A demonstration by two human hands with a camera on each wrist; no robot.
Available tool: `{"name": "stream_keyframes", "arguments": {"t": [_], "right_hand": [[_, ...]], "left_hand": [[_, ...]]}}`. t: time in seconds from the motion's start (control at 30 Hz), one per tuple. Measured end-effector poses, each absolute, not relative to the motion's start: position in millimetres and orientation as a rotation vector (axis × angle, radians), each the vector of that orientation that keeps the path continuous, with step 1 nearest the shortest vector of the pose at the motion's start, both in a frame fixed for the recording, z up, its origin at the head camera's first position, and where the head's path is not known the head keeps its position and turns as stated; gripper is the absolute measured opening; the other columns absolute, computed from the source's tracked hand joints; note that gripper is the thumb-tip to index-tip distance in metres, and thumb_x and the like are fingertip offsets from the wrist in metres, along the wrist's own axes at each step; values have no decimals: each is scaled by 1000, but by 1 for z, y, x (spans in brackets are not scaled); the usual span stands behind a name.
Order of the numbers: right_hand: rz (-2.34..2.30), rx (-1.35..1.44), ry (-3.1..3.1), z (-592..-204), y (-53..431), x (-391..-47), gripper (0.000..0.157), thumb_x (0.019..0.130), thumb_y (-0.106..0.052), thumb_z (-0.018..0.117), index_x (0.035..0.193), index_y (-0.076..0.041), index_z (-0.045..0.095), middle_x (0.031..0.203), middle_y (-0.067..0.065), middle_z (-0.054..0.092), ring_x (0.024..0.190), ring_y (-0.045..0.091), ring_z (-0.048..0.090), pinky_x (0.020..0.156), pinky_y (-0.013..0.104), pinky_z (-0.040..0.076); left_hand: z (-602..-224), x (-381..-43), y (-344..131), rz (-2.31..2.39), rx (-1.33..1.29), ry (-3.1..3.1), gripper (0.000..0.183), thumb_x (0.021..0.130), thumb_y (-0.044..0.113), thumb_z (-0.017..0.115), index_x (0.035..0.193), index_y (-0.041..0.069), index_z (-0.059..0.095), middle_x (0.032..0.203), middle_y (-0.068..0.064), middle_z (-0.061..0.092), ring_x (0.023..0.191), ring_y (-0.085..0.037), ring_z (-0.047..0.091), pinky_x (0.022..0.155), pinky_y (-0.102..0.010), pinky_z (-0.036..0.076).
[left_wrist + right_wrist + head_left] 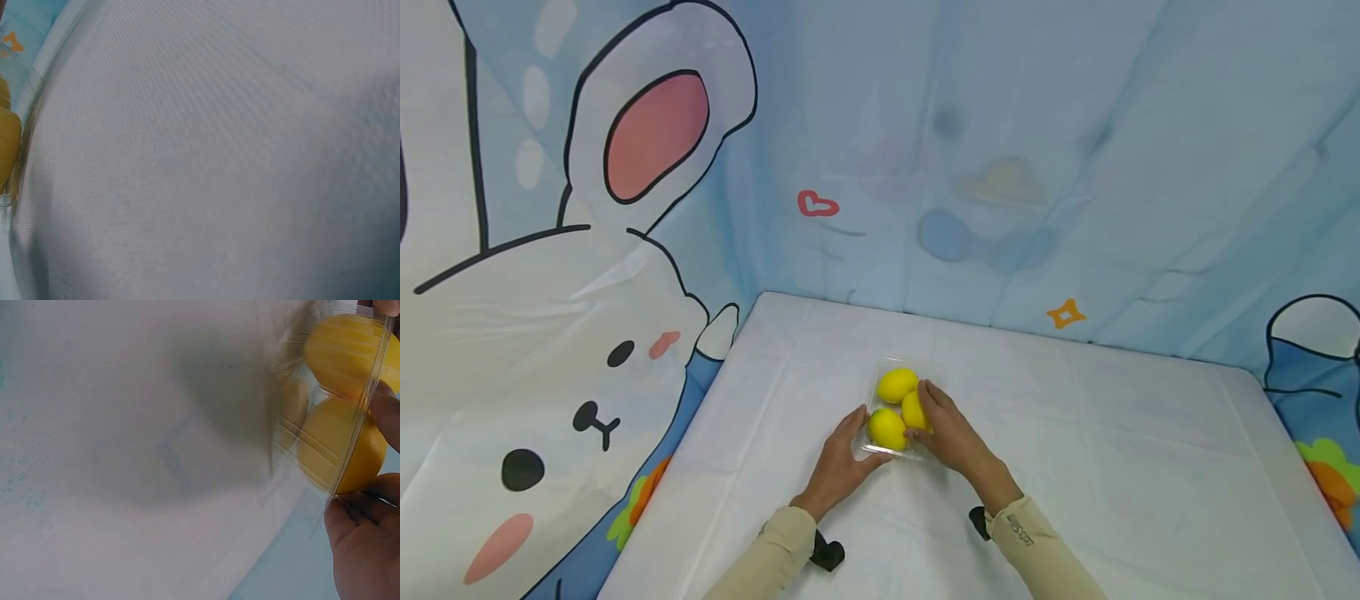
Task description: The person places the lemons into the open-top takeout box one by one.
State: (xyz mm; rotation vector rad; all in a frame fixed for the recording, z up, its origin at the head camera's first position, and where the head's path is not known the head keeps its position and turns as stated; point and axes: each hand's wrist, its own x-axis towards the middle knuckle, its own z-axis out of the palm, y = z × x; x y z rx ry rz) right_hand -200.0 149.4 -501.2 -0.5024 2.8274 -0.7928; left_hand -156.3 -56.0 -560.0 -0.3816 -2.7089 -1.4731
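A clear plastic box (891, 363) with three yellow lemons in it sits on the white table. My left hand (841, 460) holds the box by its near left corner, with the fingers along the left side and the thumb at the front edge. The right hand (953, 429) grips the lemon (914, 412) at the box's right side between thumb and fingers. One lemon (897, 385) lies at the back and another (887, 428) at the front left. Through the clear wall (325, 450), the right wrist view shows lemons close up. Only a sliver of lemon (9, 145) shows in the left wrist view.
The white tabletop (1120, 467) spreads around the box. A pale blue printed curtain (880, 100) hangs behind its back edge, and a rabbit-print cloth (550, 358) hangs on the left. Black straps (827, 553) show at both wrists.
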Motion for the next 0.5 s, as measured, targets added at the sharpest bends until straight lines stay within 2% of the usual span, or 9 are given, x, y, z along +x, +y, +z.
{"name": "stream_keyframes", "arguments": {"t": [0.33,0.5], "right_hand": [[-805,-493,2830,-499,150,-200,84,88,-22,72,153,-1,23,158,21,24,144,38,28,116,52,29],[-798,-497,2843,-498,152,-200,82,88,-21,73,152,-1,27,158,19,25,144,37,28,115,52,30]], "left_hand": [[-563,-158,-58,-1459,-395,-2688,87,83,38,75,149,1,33,150,-14,42,139,-27,41,115,-42,35],[-561,-160,-61,-1444,-413,-2709,89,83,41,75,150,0,32,152,-14,39,140,-28,39,115,-43,35]]}}
